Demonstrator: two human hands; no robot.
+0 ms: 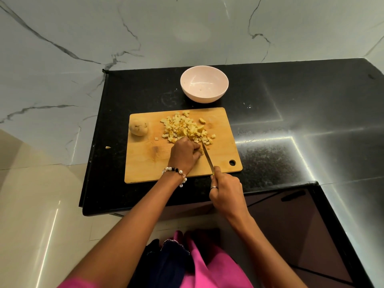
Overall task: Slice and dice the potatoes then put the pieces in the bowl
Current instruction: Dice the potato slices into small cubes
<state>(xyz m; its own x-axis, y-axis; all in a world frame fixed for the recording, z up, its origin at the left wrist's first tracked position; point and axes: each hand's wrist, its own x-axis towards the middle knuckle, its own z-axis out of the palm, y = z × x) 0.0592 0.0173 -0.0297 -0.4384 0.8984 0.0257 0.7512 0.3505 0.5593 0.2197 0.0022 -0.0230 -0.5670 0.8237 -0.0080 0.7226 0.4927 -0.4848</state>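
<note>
A wooden cutting board (220, 154) lies on the black counter. A heap of diced potato pieces (185, 127) covers its far middle. One whole potato (138, 126) sits at the board's far left corner. My left hand (184, 153) curls over a piece of potato just in front of the heap, mostly hiding it. My right hand (225, 189) grips the handle of a knife (207, 155) at the board's near edge; the blade runs forward right beside my left fingers. A pale pink bowl (204, 84) stands beyond the board, nearly empty.
A stray potato bit (107, 147) lies on the black counter (280, 125) left of the board. The counter ends at a marble wall behind and left, and drops to tiled floor (37, 215) at the near left. A dark cabinet front (301, 235) sits lower right.
</note>
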